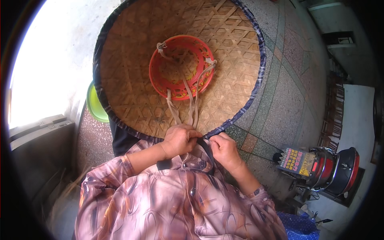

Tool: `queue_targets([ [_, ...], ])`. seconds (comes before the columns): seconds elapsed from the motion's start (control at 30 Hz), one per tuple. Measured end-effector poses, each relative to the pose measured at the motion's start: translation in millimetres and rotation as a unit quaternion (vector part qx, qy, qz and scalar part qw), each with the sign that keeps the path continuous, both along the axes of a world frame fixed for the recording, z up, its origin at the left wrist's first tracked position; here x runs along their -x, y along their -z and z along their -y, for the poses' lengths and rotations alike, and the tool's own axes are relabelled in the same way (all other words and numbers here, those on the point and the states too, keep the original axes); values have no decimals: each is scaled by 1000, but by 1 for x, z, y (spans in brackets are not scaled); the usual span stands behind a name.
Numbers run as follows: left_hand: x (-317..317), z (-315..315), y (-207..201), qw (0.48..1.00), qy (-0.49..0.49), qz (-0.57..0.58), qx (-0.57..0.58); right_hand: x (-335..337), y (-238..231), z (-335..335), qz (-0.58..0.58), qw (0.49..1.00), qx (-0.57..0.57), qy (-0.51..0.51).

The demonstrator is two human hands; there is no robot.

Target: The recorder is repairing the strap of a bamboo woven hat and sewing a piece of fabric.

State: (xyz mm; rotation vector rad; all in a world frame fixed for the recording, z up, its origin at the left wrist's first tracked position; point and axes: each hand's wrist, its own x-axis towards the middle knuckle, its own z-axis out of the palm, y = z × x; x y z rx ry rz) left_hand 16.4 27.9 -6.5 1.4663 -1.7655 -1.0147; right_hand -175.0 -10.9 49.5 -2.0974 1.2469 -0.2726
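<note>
A large woven bamboo hat (132, 80) lies with its inside up in front of me, its rim bound in dark blue checked cloth (259, 72). Fixed in its middle is a red plastic ring (153, 74) with several pale cloth straps (196, 96) tied to it. At the near rim, my left hand (182, 140) is closed, pinching the cloth edging. My right hand (227, 151), just to its right, is closed on the same edging. A dark strip hangs between the hands over my patterned shirt. The fingertips are partly hidden.
A light green basin (95, 105) sits on the speckled floor at the left, partly behind the hat. At the right stands a red-and-black motorbike (328, 168) with a plate. Blue spotted cloth (298, 226) lies at the lower right; a dark panel (42, 138) stands at the left.
</note>
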Motion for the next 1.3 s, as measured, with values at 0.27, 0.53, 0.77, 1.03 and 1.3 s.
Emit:
queue_targets([
  [0.27, 0, 0, 0, 1000, -4, -7, 7, 0, 9, 1, -4, 1000, 3, -1],
  [0.53, -2, 0, 1, 1000, -6, 0, 1, -4, 26, -7, 19, 997, 76, 8],
  [0.77, -4, 2, 6, 999, -11, -16, 28, -18, 27, -11, -35, 994, 108, -7],
  [1.03, -9, 1, -1, 1000, 13, -6, -1, -11, 10, -10, -153, 983, 92, -38],
  [1.3, -9, 3, 6, 999, 21, -11, 22, -15, 28, -11, -181, 971, 142, -65],
])
